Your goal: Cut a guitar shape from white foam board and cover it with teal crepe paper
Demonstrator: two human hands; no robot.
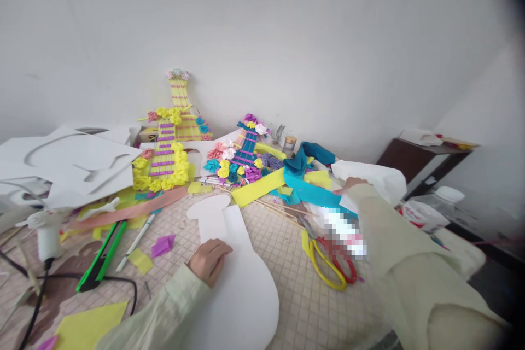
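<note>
A white guitar-shaped cutout (pixel 246 279), of paper or board, lies on the table in front of me. On its left edge, near the neck, rests my left hand (pixel 210 262), palm down with its fingers lying on the surface. My right hand (pixel 353 182) is stretched far forward to the right, beside a white plastic bag (pixel 379 178) and teal crepe paper strips (pixel 303 183). The sleeve and blur hide most of its fingers, so its grip does not show. Scissors with yellow and red handles (pixel 328 273) lie below the right forearm.
Decorated paper guitars (pixel 164 147) lean by the wall, with a smaller purple-and-teal one (pixel 246 153). At the left are a green utility knife (pixel 102 257), a white glue gun (pixel 48 235) with a black cord, and white cutout scraps (pixel 77 158). A bottle (pixel 445 202) stands far right.
</note>
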